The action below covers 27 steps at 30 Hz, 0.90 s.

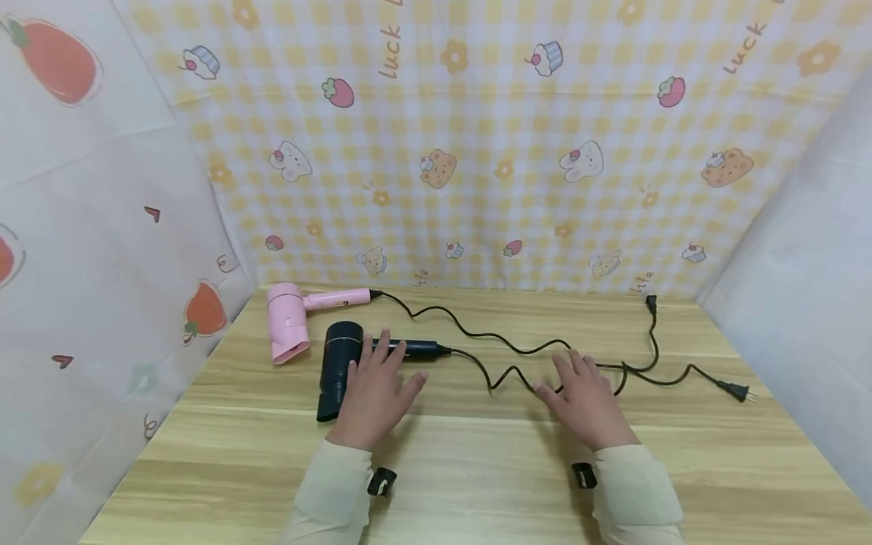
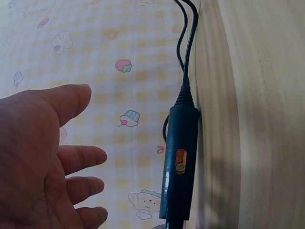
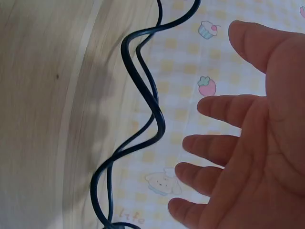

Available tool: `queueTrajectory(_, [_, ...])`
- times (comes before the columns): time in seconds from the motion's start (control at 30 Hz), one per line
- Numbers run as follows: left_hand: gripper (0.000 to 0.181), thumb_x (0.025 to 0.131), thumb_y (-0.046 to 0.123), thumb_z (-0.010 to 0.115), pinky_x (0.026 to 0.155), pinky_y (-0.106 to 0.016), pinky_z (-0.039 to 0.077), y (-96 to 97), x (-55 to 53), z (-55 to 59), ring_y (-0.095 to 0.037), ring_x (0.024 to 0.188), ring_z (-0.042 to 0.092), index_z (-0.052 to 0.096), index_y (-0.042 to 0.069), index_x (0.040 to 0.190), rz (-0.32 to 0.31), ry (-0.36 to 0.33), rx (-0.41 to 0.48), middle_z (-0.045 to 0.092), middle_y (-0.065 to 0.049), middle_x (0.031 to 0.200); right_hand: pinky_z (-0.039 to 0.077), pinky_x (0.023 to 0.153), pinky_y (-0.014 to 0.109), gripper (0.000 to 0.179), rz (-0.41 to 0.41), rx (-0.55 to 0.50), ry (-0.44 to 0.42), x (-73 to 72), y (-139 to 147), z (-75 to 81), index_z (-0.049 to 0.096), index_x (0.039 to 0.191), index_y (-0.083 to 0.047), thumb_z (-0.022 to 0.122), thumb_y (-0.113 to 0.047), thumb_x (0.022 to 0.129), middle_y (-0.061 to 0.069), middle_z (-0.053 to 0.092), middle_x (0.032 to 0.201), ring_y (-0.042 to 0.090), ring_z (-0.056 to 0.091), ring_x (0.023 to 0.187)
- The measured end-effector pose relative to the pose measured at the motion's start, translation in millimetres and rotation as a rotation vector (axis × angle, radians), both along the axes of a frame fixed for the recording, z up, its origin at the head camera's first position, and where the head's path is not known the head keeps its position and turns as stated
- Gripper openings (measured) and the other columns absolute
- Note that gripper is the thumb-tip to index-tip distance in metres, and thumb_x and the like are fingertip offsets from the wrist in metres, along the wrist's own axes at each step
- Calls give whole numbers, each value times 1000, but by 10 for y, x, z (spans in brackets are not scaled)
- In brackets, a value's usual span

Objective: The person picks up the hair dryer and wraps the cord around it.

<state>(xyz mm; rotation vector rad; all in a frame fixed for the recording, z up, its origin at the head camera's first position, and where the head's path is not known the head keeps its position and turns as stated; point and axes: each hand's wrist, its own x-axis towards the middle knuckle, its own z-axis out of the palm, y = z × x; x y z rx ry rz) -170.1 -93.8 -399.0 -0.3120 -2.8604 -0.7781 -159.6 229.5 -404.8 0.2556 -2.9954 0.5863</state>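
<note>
A dark blue hair dryer (image 1: 342, 356) lies on the table, its nozzle toward the near left and its handle (image 2: 180, 157) pointing right. Over that handle hovers my left hand (image 1: 376, 393), fingers spread and holding nothing. Behind it on the left lies a pink hair dryer (image 1: 288, 322). Black cords (image 3: 143, 83) run from both dryers to the right and cross near my right hand (image 1: 587, 397). That hand is above the cords with its fingers extended and nothing in its grasp. In the wrist views both palms are apart from the dryer handle and cords.
Two plugs lie at the right: one plug (image 1: 734, 390) near the table's right edge, another plug (image 1: 651, 304) near the back. A yellow checked cloth (image 1: 504, 136) hangs behind the wooden table (image 1: 477, 477). White cloths cover the left and right sides.
</note>
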Motion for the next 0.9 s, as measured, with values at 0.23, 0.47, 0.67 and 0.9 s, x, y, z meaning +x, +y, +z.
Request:
queueTrajectory(0.23, [67, 96, 47, 60, 108, -71, 15, -96, -26, 136, -43, 148, 7, 48, 3, 146, -42, -31, -9, 21, -21, 160, 32, 105, 64, 60, 60, -107, 62, -17, -195, -3, 46, 145, 1, 58, -36, 100, 28, 37, 150, 48, 34, 138])
queueTrajectory(0.47, [66, 96, 45, 61, 106, -72, 21, -346, -296, 464, -50, 145, 14, 48, 6, 146, -133, -76, -259, 25, -24, 158, 40, 103, 57, 60, 170, -27, 88, -178, -622, 165, 49, 143, 0, 63, -36, 97, 22, 49, 144, 42, 47, 131])
queueTrajectory(0.67, [69, 94, 45, 61, 109, -69, 19, -626, -760, 499, -53, 144, 11, 45, 3, 148, -180, -238, -287, 27, -28, 156, 42, 103, 51, 61, 229, 91, 1, -402, -862, 199, 49, 142, 3, 64, -35, 97, 21, 52, 141, 38, 51, 128])
queueTrajectory(0.9, [68, 87, 49, 67, 103, -67, 31, -606, -962, 171, -50, 136, 30, 55, 9, 142, -168, -300, -410, 43, -24, 147, 46, 98, 46, 52, 275, 232, -87, -599, -1014, 29, 58, 127, 7, 69, -30, 93, 22, 61, 122, 37, 59, 114])
